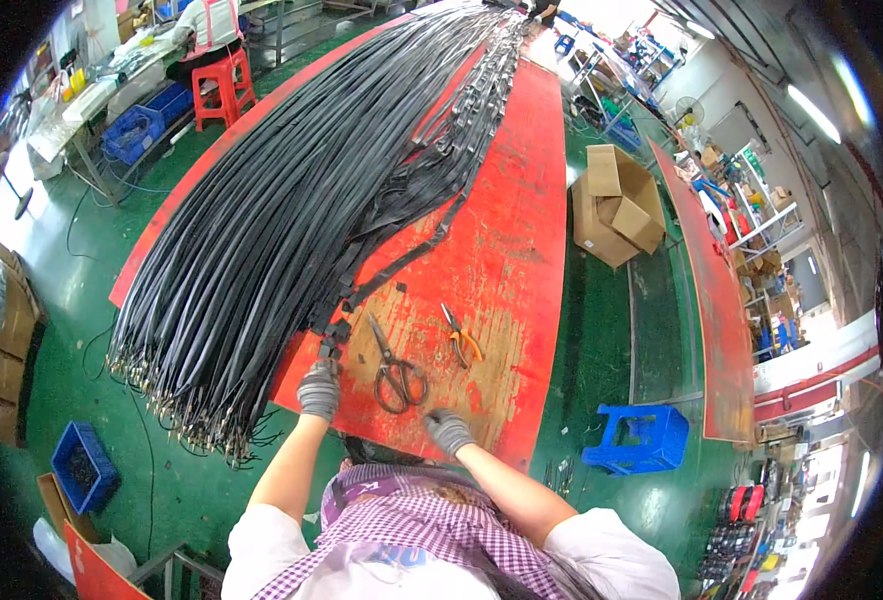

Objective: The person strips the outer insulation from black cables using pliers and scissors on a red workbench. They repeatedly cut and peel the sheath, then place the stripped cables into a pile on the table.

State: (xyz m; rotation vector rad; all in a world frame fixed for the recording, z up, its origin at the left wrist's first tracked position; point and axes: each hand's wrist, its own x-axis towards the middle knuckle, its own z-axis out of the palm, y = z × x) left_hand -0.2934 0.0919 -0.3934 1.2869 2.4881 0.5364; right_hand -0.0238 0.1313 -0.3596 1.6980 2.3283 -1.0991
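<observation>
Long black cables lie in a thick bundle along a red table, their bare metal-tipped ends fanned out at the near left. Grey-gloved, my left hand closes at the table's near edge on the end of a black cable with small blocky black pieces just beyond the fingers. My right hand, also gloved, rests at the near edge with its fingers loosely apart and nothing visible in them. Between the hands lie black-handled scissors, blades pointing away. Pliers with orange handles lie farther right.
Right of the table stand an opened cardboard box and a blue stool. On the green floor at left is a blue crate. A red stool stands beside a seated person at the far left. Another red board stands at right.
</observation>
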